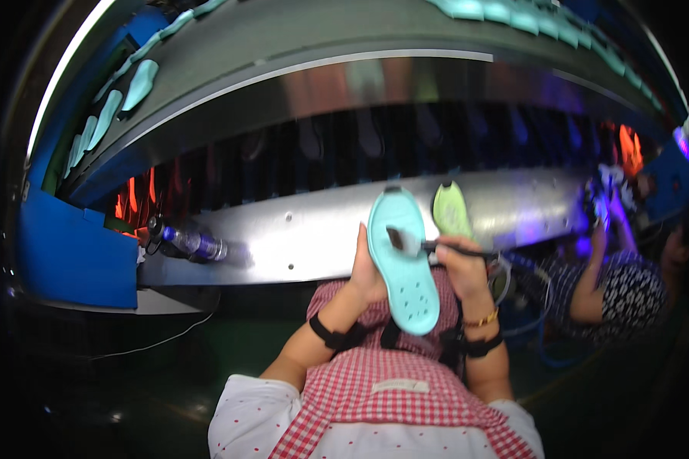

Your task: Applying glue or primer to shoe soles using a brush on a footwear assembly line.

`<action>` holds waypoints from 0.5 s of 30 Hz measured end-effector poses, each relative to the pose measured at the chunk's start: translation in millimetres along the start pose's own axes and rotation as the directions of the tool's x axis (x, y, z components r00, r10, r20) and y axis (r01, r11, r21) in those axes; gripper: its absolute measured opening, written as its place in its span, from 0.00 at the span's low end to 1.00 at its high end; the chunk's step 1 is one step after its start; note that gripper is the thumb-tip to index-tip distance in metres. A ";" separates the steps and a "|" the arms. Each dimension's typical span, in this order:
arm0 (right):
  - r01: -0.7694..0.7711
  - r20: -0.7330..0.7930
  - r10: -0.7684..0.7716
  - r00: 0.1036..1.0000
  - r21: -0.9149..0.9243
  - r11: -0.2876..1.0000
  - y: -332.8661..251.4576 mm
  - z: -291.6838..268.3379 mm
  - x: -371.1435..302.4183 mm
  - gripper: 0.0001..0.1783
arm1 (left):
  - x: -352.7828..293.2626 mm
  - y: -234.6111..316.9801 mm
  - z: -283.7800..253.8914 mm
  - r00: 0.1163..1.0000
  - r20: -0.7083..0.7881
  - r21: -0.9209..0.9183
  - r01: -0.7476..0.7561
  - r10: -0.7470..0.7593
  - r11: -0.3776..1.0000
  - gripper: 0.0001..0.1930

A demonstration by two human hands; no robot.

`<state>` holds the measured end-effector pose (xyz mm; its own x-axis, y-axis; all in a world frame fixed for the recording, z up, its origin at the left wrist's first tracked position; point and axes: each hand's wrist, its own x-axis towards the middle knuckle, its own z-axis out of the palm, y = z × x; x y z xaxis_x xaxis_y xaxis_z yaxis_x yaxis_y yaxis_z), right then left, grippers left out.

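Note:
A light turquoise shoe sole [407, 284] with a cluster of small holes near its lower end lies tilted in front of me. My left hand [367, 268] grips it along its left edge, fingers partly hidden behind it. In my right hand [461, 269] is a brush [409, 243] with a dark handle, its bristles on the sole's upper face. Behind the right hand, a yellow-green sole [452, 209] rests on the metal ledge [306, 241].
Turquoise soles [139, 86] sit along the dark conveyor belt [298, 32] beyond the ledge. Left on the ledge lies a clear bottle [195, 242]. Orange glow shows at both ends under the belt. At right, another person [612, 294] works nearby; a thin hose hangs between us.

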<state>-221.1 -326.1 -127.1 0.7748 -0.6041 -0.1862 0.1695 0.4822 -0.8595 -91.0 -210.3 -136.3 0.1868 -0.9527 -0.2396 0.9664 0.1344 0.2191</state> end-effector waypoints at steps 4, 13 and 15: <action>0.035 -0.018 -0.034 0.999 0.041 0.999 -1.2 9.3 15.6 0.11 | -1.8 2.7 -2.1 0.994 0.070 0.018 0.078 -0.079 0.997 0.42; 0.159 -0.013 -0.171 0.985 -0.308 0.938 -9.7 35.0 27.6 0.12 | -5.2 -4.5 -3.3 0.997 0.069 0.060 -0.022 0.017 0.998 0.39; 0.305 0.093 -0.300 0.949 -0.508 0.805 -10.4 51.6 20.6 0.11 | -2.3 -8.4 5.4 0.972 -0.160 0.087 -0.158 0.170 0.984 0.35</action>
<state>-175.4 -310.8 -97.5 0.7413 -0.6593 0.1257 0.0629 -0.1183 -0.9910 -100.5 -210.7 -132.5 0.3745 -0.8599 -0.3469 0.9056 0.2589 0.3359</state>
